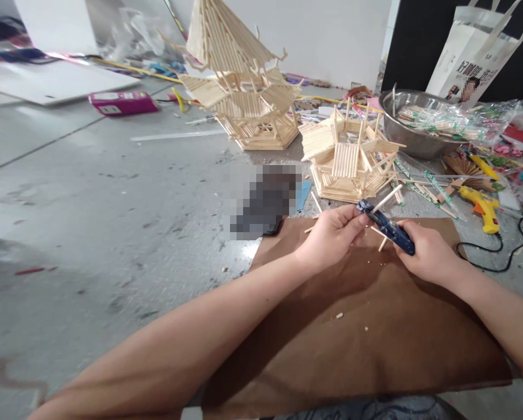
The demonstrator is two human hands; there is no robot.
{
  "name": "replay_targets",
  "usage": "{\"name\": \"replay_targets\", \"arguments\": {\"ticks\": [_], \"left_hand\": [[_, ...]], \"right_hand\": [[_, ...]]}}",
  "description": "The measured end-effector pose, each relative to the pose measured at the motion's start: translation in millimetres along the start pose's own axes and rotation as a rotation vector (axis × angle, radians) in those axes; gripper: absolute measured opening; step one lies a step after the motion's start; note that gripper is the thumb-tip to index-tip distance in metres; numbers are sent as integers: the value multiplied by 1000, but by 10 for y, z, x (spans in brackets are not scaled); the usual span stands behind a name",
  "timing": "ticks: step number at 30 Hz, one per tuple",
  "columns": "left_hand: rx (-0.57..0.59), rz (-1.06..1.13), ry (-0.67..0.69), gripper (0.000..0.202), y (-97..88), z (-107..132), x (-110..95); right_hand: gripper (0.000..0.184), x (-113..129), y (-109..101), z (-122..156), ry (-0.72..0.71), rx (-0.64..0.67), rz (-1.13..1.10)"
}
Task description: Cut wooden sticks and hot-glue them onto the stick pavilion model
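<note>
My left hand (331, 236) is closed around a thin wooden stick (386, 199) that pokes up to the right. My right hand (425, 252) grips dark blue cutters (388, 228), whose jaws meet the stick just beside the left fingers. Both hands hover over a brown cardboard sheet (353, 338) that carries a few small stick offcuts. Just beyond the hands stands a small stick-built model section (349, 157).
A tall stick pagoda (239, 81) stands further back. A metal bowl (412, 140) with wrapped sticks sits at the right, a yellow glue gun (480, 205) and its black cable beside it. A magenta box (121, 102), white boards and a paper bag (476, 52) lie around the grey floor.
</note>
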State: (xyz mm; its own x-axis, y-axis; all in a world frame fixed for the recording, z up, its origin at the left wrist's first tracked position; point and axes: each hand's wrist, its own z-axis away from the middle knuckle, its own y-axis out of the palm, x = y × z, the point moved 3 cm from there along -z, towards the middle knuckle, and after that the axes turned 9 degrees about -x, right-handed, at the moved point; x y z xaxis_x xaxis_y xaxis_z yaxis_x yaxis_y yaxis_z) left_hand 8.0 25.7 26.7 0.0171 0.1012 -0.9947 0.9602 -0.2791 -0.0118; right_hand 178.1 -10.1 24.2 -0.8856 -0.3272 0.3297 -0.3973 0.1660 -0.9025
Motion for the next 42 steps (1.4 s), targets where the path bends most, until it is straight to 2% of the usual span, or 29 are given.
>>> {"name": "replay_targets", "arguments": {"ticks": [5, 8, 12, 20, 27, 36, 42], "left_hand": [[-87, -66, 43, 14, -2, -11, 24], [-127, -155, 75, 18, -14, -2, 8], [-86, -191, 117, 23, -17, 13, -18], [-4, -84, 106, 24, -47, -7, -41], [65, 75, -16, 36, -19, -4, -19], [190, 173, -98, 34, -25, -28, 6], [214, 174, -141, 34, -23, -17, -13]], "right_hand": [[30, 2, 3, -27, 30, 23, 45], [33, 8, 4, -35, 29, 26, 37], [40, -3, 5, -22, 10, 3, 16], [44, -29, 4, -9, -44, -31, -21], [45, -28, -15, -19, -68, -29, -29], [42, -26, -26, -9, -59, 6, -29], [38, -14, -21, 5, -51, -18, -9]]}}
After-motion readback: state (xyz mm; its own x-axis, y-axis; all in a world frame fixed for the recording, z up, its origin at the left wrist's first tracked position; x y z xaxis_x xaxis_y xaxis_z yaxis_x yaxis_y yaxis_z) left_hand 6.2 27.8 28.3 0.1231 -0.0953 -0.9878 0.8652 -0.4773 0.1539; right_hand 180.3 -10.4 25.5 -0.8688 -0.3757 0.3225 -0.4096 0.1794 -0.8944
